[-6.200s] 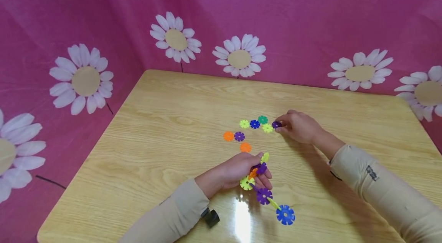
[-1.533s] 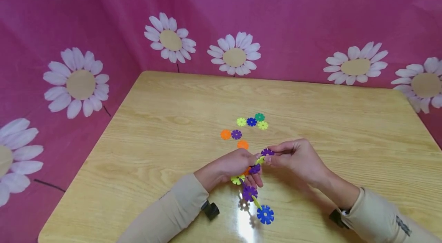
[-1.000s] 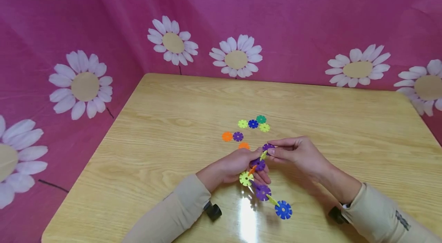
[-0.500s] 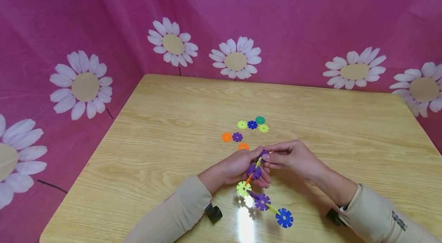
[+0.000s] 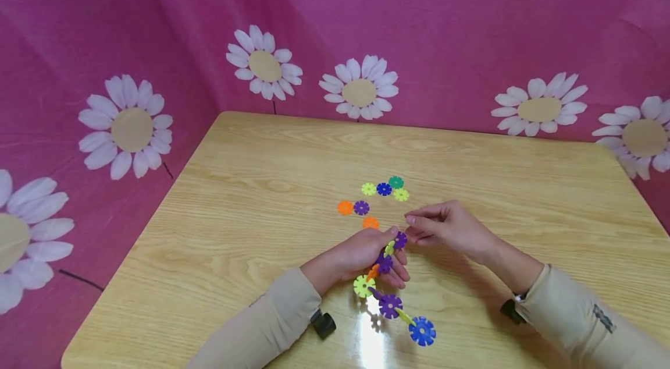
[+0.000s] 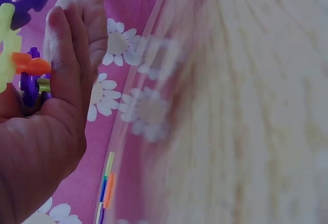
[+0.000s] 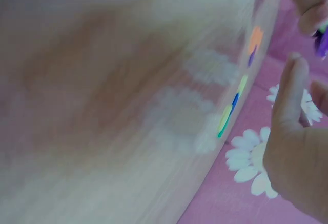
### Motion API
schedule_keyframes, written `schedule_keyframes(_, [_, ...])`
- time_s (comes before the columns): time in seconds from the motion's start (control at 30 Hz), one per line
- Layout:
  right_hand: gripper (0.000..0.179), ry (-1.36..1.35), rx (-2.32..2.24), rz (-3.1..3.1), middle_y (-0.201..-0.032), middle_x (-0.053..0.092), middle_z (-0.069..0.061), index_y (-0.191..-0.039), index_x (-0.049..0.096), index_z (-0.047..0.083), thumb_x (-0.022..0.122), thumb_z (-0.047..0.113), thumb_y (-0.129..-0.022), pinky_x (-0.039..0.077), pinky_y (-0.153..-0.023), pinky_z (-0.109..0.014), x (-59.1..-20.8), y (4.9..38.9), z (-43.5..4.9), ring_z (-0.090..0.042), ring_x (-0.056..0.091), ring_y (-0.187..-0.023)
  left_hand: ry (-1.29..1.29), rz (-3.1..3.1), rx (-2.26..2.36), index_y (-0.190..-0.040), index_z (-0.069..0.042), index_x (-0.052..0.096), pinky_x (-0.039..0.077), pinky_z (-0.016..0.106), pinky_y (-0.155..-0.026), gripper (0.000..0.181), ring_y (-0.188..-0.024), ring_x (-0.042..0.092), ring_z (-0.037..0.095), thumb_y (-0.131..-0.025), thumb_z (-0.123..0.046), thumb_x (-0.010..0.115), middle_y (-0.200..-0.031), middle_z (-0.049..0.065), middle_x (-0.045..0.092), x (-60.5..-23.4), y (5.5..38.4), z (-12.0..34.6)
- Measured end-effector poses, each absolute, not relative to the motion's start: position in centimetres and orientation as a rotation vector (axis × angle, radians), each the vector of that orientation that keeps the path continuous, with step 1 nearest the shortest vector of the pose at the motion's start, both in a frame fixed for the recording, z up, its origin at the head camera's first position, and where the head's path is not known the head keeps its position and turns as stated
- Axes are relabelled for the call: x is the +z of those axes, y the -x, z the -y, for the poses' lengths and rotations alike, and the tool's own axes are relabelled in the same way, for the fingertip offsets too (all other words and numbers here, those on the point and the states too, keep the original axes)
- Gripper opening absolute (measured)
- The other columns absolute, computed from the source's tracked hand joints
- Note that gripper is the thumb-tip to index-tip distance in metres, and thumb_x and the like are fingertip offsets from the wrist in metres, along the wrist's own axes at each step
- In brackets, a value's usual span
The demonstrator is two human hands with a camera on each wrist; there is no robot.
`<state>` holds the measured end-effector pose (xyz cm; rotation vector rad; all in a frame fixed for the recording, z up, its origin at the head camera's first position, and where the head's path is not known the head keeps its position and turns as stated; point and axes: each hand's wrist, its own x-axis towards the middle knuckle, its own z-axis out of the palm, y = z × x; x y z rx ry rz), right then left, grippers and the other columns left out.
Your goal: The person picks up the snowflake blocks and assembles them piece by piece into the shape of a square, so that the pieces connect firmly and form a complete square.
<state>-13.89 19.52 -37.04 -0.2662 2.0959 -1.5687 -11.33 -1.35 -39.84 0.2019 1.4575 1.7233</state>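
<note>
My left hand [image 5: 361, 254] holds a chain of interlocked plastic snowflake discs, thumb at its upper end. At that end is a purple disc [image 5: 400, 240], slotted to a yellow one [image 5: 389, 249]. Lower down the chain runs through more purple, an orange disc and a yellow-green disc [image 5: 364, 286], ending in a blue disc [image 5: 421, 331] hanging over the table. In the left wrist view, an orange disc [image 6: 31, 64] lies against the fingers. My right hand [image 5: 455, 229] is just right of the chain, apart from it, fingers loosely bent and holding nothing.
Loose discs lie flat on the wooden table [image 5: 262, 183] beyond my hands: two orange, a purple [image 5: 361, 208], two yellow-green, a dark blue [image 5: 384, 189] and a green [image 5: 396, 182]. A pink flowered curtain [image 5: 445, 25] borders the table's back and left.
My right hand picked up a purple disc from the far group and brought it to the chain's upper end. It has now let go and drawn slightly away; the disc stays on the chain.
</note>
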Motion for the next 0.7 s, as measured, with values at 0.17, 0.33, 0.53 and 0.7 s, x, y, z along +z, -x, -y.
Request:
schedule_keyframes(0.17, [0.044,0.266,-1.46,-2.237,-0.098,0.067,-0.02,-0.115,0.059,-0.009,0.065,0.025,-0.088,0.055,-0.072,-0.038,-37.2,15.2,-19.9,-0.029,0.067,-0.085,-0.195,-1.469,1.711,-0.092,0.007,0.058,0.056,0.037,-0.066,0.057,-0.069,0.068,0.031,-0.099,-0.044,0.032,-0.082,0.022,0.067,-39.8,11.3,1.5])
schedule_keyframes(0.33, [0.039,0.462,-1.196,-2.557,-0.085,0.069,-0.011,-0.111,0.064,-0.004,0.068,0.026,-0.085,0.054,-0.054,-0.029,-37.6,16.4,-19.7,-0.021,0.065,-0.069,-0.198,-1.469,1.696,-0.092,0.006,0.058,0.056,0.036,-0.064,0.057,-0.069,0.068,0.031,-0.1,-0.043,0.031,-0.083,0.023,0.067,-39.7,11.4,1.6])
schedule_keyframes(0.53, [0.03,0.749,-0.79,-2.879,-0.078,0.065,0.001,-0.103,0.069,0.004,0.072,0.025,-0.082,0.048,-0.052,-0.024,-38.3,18.0,-19.4,-0.009,0.056,-0.062,-0.215,-1.454,1.682,-0.093,0.007,0.058,0.056,0.036,-0.064,0.056,-0.069,0.068,0.031,-0.101,-0.041,0.029,-0.084,0.023,0.067,-39.7,11.3,1.8])
schedule_keyframes(0.7, [0.033,0.962,-0.595,-2.97,-0.078,0.061,0.002,-0.102,0.07,0.005,0.074,0.028,-0.078,0.047,-0.056,-0.025,-38.6,19.5,-19.7,-0.007,0.053,-0.062,-0.219,-1.462,1.674,-0.094,0.006,0.058,0.056,0.035,-0.063,0.056,-0.068,0.068,0.03,-0.1,-0.042,0.03,-0.084,0.023,0.067,-39.7,11.4,2.1])
